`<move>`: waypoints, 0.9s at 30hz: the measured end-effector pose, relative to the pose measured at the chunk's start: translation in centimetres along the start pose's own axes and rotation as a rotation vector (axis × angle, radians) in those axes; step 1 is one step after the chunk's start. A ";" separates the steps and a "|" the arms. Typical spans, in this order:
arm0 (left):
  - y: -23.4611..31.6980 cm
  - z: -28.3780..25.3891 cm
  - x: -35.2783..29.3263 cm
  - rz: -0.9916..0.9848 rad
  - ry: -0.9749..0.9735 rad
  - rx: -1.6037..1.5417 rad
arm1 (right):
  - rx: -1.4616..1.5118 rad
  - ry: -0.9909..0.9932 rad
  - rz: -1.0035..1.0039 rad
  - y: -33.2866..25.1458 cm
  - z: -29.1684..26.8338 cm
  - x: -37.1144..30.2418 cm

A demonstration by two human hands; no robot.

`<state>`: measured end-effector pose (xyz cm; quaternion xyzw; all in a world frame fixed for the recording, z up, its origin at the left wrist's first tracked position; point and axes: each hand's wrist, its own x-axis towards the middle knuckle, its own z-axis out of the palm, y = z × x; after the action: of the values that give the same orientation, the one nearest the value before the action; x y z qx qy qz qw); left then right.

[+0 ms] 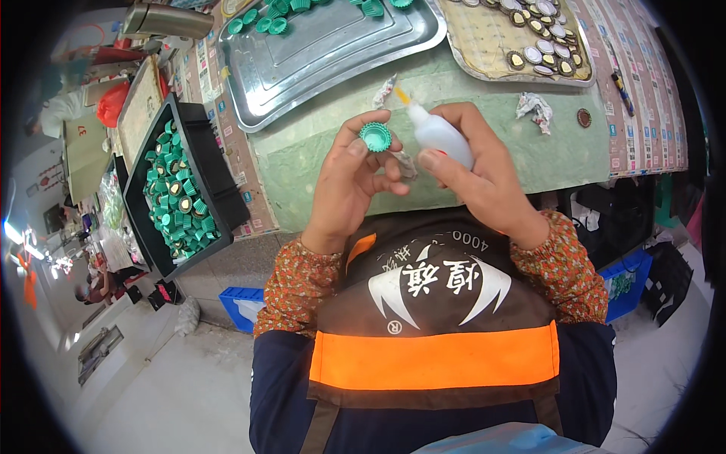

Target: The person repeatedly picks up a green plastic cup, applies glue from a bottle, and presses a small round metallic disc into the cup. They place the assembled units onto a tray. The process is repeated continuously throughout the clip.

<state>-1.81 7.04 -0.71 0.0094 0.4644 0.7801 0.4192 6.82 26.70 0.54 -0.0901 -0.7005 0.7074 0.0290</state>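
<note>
While both hands work just above the near edge of the green table [340, 159], the layout runs like this. Black bin [219, 181] at 9 o'clock from the hands, piled with green caps, some showing gold liners. Big steel tray [318, 60] at 12 o'clock, mostly bare, a few green caps along its far rim. Second tray [484, 45] at 1 o'clock, holding rows of round gold-rimmed liners.

Right hand [484, 174] is clenched around a white squeeze bottle [439, 135]. Bottle's long axis runs from 4 o'clock up to 10 o'clock, orange nozzle tip pointing up-left, away from the person.

Left hand [348, 178] pinches a single green cap [375, 137] between thumb and fingertips, open side facing the camera.

Key relation: cap sits at about 9 o'clock from the bottle body, just beside it, slightly below and left of the nozzle tip. Tip and cap are apart, not touching. Nozzle points past the cap, not into it.
</note>
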 end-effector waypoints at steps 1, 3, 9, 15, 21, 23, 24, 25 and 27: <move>0.0 -0.4 -0.2 -0.006 -0.036 -0.080 | -0.129 0.002 -0.116 0.2 -0.4 -0.1; -0.1 -1.2 -0.6 -0.034 -0.061 -0.166 | -0.241 -0.087 -0.184 -0.3 -1.6 -0.3; 0.1 -0.7 -1.2 -0.082 -0.022 -0.149 | -0.314 -0.100 -0.403 -0.5 -1.6 -1.2; -0.1 -1.5 -1.7 -0.102 -0.077 -0.124 | -0.314 -0.058 -0.494 -0.3 -1.0 -1.4; 0.1 -0.9 -1.8 -0.112 -0.038 -0.037 | -0.344 -0.073 -0.524 0.0 -0.9 -1.7; 0.1 -0.8 -1.9 -0.112 -0.040 -0.014 | -0.344 -0.074 -0.529 0.2 -0.7 -1.7; 0.0 -0.8 -2.0 -0.110 -0.048 -0.005 | -0.343 -0.074 -0.531 0.2 -0.6 -1.8; 0.0 -0.8 -2.0 -0.108 -0.056 0.004 | -0.343 -0.074 -0.532 0.2 -0.6 -1.8; 0.0 -0.7 -2.0 -0.111 -0.058 0.023 | -0.333 -0.076 -0.530 0.3 -0.5 -1.8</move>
<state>-0.78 5.24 -0.36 0.0109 0.4608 0.7497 0.4748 8.68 26.91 0.44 0.1185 -0.8065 0.5535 0.1709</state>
